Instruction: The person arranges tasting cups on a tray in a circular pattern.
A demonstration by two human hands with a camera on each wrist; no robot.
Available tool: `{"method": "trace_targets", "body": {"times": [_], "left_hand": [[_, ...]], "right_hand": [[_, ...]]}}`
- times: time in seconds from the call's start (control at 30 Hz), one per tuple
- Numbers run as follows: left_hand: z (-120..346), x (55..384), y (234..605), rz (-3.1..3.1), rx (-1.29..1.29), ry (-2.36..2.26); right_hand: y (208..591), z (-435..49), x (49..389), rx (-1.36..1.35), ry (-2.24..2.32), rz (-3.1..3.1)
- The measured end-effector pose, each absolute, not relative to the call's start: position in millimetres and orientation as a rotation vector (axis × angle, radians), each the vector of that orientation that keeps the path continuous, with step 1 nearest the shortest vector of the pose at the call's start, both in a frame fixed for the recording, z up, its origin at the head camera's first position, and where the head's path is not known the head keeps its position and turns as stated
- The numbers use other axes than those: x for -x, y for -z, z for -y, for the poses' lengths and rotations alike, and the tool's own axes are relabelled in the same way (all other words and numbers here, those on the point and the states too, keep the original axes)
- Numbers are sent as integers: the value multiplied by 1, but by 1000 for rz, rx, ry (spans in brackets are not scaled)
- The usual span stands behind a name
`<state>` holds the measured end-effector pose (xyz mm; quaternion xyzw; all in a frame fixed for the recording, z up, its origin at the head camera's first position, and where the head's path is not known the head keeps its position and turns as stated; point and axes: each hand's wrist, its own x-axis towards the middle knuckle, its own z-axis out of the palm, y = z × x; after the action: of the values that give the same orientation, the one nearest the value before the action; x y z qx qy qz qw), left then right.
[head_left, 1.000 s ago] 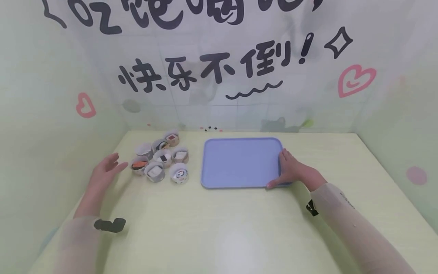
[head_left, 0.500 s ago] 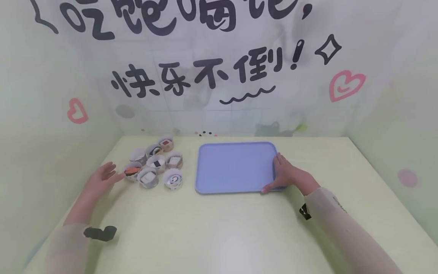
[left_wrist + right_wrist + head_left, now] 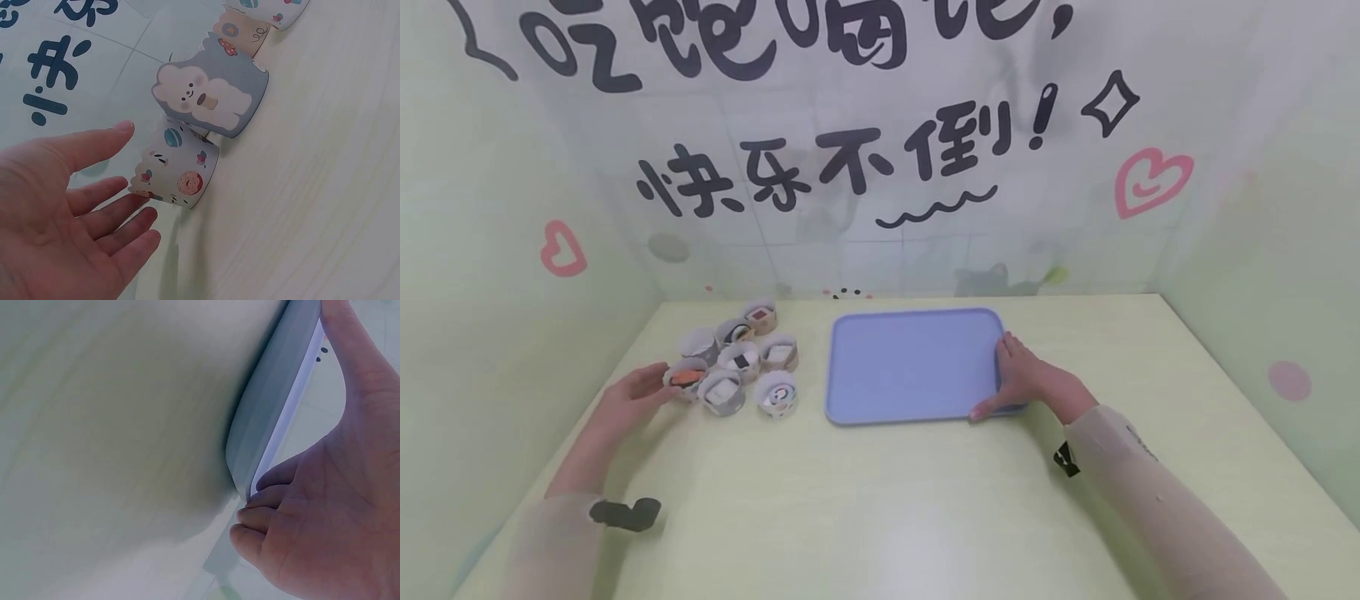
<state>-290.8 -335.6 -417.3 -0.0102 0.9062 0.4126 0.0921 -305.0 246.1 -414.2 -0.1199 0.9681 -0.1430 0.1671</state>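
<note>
Cup reach: cup (image 3: 181, 178) is apparently being reached for by left hand (image 3: 627, 403); a curl of fingers around it is likely being called for next.
Left hand: being held spread, nothing gripped.
Cup position: being flanked by thumb and fingers, near table's (image 3: 880, 500) left edge; contact unclear.
Right hand (image 3: 1028, 379): being rested, wide-spread, across tray's (image 3: 917, 367) near right corner.

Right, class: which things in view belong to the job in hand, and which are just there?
Job, it seems:
tray, touched by right hand
orange-topped cup, at left hand
other cups, probably

Just there:
wall lettering
pink hearts
</note>
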Motion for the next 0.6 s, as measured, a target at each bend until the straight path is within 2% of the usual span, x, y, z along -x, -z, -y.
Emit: {"method": "trace_targets", "body": {"times": [0.6], "left_hand": [[329, 296, 423, -2631, 77, -1278]], "right_hand": [[415, -246, 305, 352, 392, -2757]]}}
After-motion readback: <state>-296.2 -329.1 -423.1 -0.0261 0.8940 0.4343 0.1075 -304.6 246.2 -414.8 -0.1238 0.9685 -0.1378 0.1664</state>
